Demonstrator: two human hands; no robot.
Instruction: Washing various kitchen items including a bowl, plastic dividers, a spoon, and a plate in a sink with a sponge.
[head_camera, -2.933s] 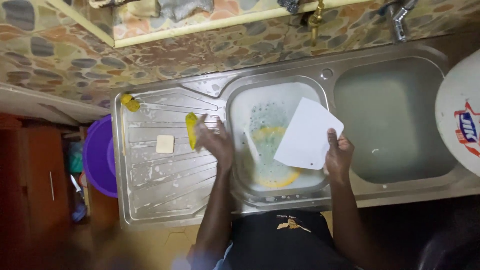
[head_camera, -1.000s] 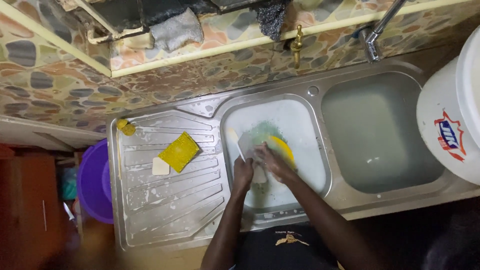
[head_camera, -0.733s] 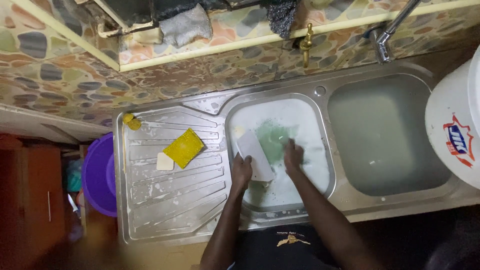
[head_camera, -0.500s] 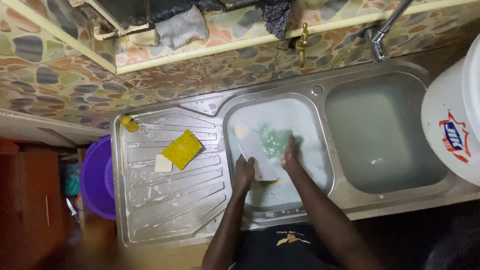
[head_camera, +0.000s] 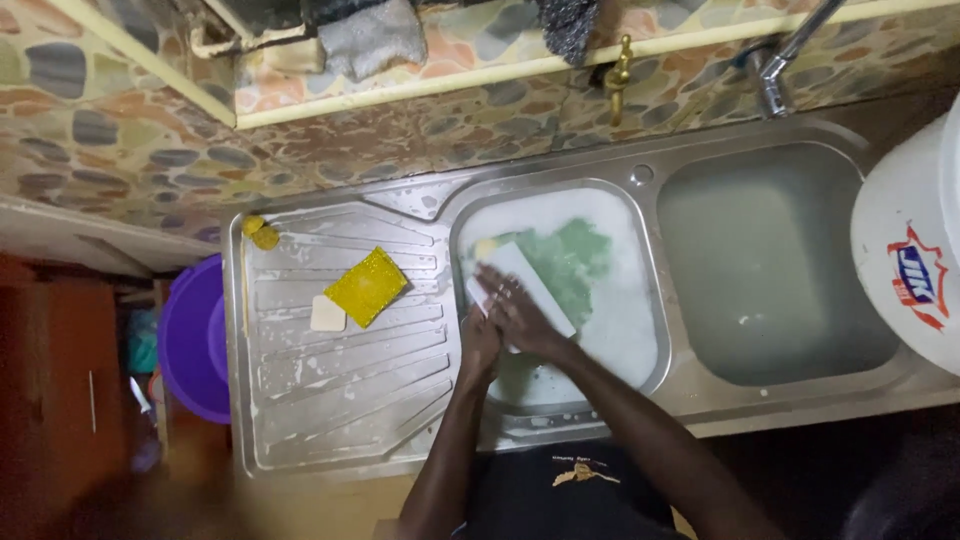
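Nearby, yellow sponge (head_camera: 367, 286) beside soap bar (head_camera: 327, 314)

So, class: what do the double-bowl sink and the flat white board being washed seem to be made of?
Double-bowl sink: probably stainless steel, from its grey brushed sheen and pressed drainer ridges.
Flat white board: likely plastic, being thin, smooth and evenly white, though suds hide part of it.
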